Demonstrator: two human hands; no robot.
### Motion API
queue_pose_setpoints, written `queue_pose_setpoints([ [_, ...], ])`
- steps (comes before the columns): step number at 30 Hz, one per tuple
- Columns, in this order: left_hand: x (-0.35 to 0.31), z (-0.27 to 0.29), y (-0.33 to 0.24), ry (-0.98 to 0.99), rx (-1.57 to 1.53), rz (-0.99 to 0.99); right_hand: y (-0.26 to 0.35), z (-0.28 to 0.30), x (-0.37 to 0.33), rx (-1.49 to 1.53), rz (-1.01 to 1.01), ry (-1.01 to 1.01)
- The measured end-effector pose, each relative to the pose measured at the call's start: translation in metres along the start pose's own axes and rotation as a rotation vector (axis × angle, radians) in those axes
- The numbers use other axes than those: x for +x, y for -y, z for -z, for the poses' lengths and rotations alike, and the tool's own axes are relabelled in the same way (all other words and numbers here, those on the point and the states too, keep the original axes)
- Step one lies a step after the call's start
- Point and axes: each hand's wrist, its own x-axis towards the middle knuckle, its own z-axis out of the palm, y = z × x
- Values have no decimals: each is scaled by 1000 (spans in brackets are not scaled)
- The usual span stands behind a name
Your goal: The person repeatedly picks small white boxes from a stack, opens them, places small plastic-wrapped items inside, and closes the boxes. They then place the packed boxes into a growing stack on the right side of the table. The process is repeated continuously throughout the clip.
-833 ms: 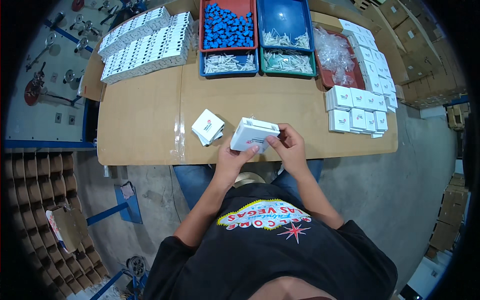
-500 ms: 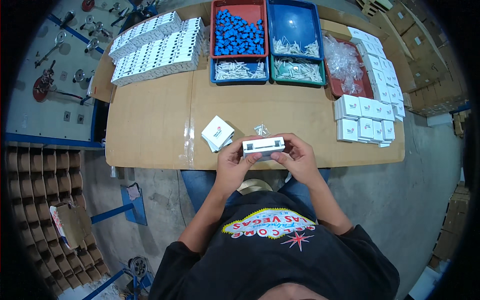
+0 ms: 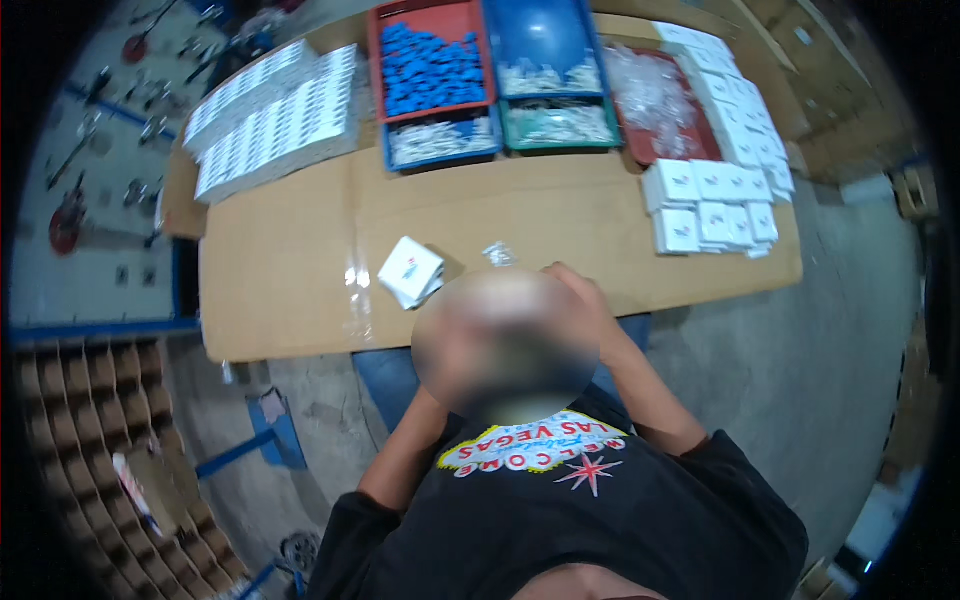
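My two hands are raised close together over the near edge of the cardboard-covered table (image 3: 290, 290). A blurred patch hides most of them and whatever is between them. Only the back of my right hand (image 3: 592, 300) shows at the patch's right side. My left forearm (image 3: 400, 460) leads up into the blur, and the left hand itself is hidden. A small white folded box (image 3: 410, 270) lies on the table just left of my hands. A small clear bag (image 3: 498, 253) lies just beyond them.
At the table's far edge stand a red bin of blue parts (image 3: 430, 65), a blue bin (image 3: 540, 40), two bins of white parts (image 3: 445, 140) and a red tray of clear bags (image 3: 655, 100). White boxes are stacked at right (image 3: 710, 200) and in rows at left (image 3: 270, 115).
My hands, which held a white box over the table edge, have drawn nearer to me and are now mostly hidden. The camera view has also shifted.
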Motion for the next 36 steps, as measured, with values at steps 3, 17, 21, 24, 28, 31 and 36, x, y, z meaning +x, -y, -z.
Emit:
queue_pose_setpoints([
  [3, 10, 10, 13, 47, 44, 277, -2, 13, -11, -263, -150, 24],
  [17, 45, -32, 43, 267, 212, 504, -1, 113, -60, -809, 192, -80],
  [21, 36, -15, 64, 285, 380, 424, -40, 213, -60, -928, 2, -828],
  [24, 21, -3, 87, 337, 413, 443, -61, 291, -67, -1009, 42, -1223],
  [28, 8, -7, 92, 331, 365, 504, -76, 337, -72, -1040, 12, -1392],
  [31, 6, -6, 95, 352, 370, 520, -87, 350, -67, -1088, 11, -1412],
  [36, 10, -6, 94, 357, 408, 483, -93, 355, -56, -1224, -10, -1394],
])
